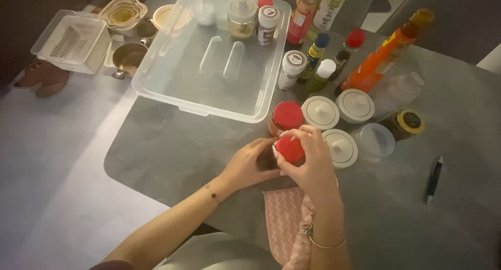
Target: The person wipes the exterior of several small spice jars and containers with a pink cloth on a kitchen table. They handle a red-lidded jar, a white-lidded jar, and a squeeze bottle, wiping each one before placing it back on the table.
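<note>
A small jar with a red lid (290, 148) stands on the grey table near its front. My left hand (249, 164) wraps the jar's body from the left. My right hand (310, 163) grips it from the right, fingers curled over the red lid. Just behind it stands a second red-lidded jar (287, 116). A pink woven cloth (286, 218) lies under my right wrist.
A clear plastic bin (209, 66) holds several spice jars at its far end. Three white-lidded jars (320, 112), bottles, an orange bottle (385, 53) and a dark jar (406, 123) crowd the right. A pen (433, 179) lies far right. A white basket (73, 40) and stacked bowls sit far left.
</note>
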